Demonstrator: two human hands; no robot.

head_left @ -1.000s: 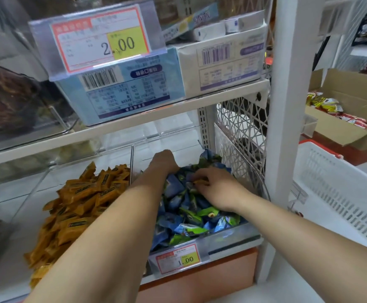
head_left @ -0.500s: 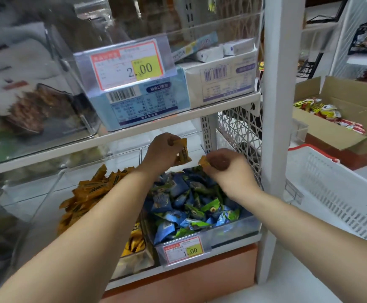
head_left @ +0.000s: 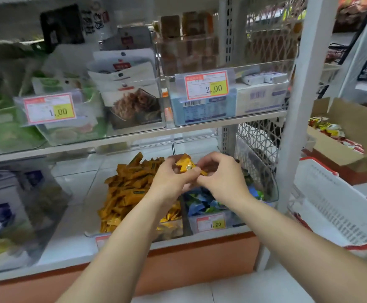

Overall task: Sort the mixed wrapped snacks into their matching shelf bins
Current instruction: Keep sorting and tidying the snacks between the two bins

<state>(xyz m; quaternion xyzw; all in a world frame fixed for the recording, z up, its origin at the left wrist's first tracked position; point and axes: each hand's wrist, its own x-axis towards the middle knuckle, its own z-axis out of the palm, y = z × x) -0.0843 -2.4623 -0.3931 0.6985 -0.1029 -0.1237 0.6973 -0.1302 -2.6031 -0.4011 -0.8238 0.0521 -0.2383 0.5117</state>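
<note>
Because the orange snack (head_left: 186, 165) looks light, soft and slippery, left hand (head_left: 174, 178) fingers wrap its middle while right hand (head_left: 222, 177) fingers pinch its end

Blue snacks (head_left: 200, 204), mostly hidden, blurry.

Soft, fairly bright indoor light fills the scene, with only faint shadows under the upper shelf (head_left: 134, 136). Motion blur smears the left-hand bins (head_left: 25, 204) and the goods above, while the central orange snack (head_left: 186, 165) is sharper. The wide lens bows the white post (head_left: 300, 106).
</note>
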